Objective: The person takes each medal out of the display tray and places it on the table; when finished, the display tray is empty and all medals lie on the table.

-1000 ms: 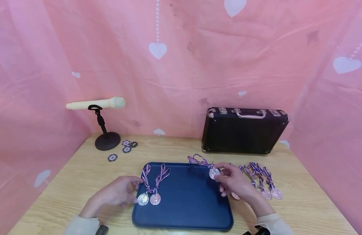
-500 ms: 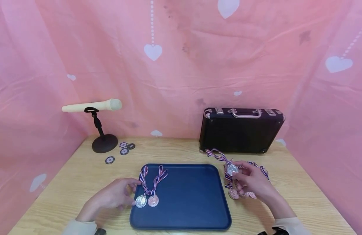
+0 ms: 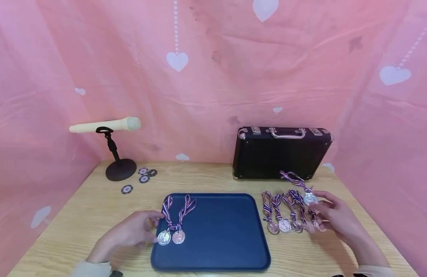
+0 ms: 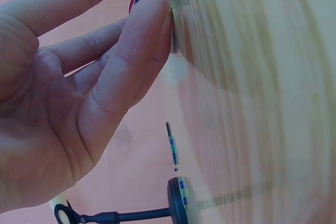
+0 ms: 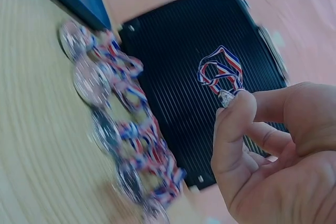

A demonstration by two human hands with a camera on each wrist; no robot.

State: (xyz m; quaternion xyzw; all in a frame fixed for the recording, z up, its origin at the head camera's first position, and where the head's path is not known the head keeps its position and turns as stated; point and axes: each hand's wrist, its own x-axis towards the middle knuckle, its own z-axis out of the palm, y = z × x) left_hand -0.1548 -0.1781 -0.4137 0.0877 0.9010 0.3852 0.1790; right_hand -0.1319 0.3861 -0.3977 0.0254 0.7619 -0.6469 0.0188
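Note:
My right hand [image 3: 339, 215] pinches a silver medal [image 3: 310, 197] between thumb and fingers, above the right end of a row of medals [image 3: 284, 226]. Its striped ribbon [image 5: 231, 69] stands out in a loop in front of the black case in the right wrist view. At the left edge of the dark blue tray [image 3: 220, 246], my left hand [image 3: 132, 230] rests with fingers loosely bent and fingertips [image 4: 157, 4] at the rim. Close by them on the tray lie a gold-toned medal [image 3: 164, 237] and a copper-toned medal [image 3: 179, 237], their ribbons pointing away from me.
Behind the medal row stands a black case [image 3: 281, 156] with a metal handle. A white microphone [image 3: 106, 125] lies on a black stand [image 3: 120, 169] at the back left, near several poker chips [image 3: 127, 189]. Pink curtain [image 3: 213, 77] encloses the wooden table [image 3: 89, 204].
My right hand has carried the silver medal from the tray's back right corner rightward over the medal row. My left hand has stayed at the tray's edge. The head view has shifted slightly.

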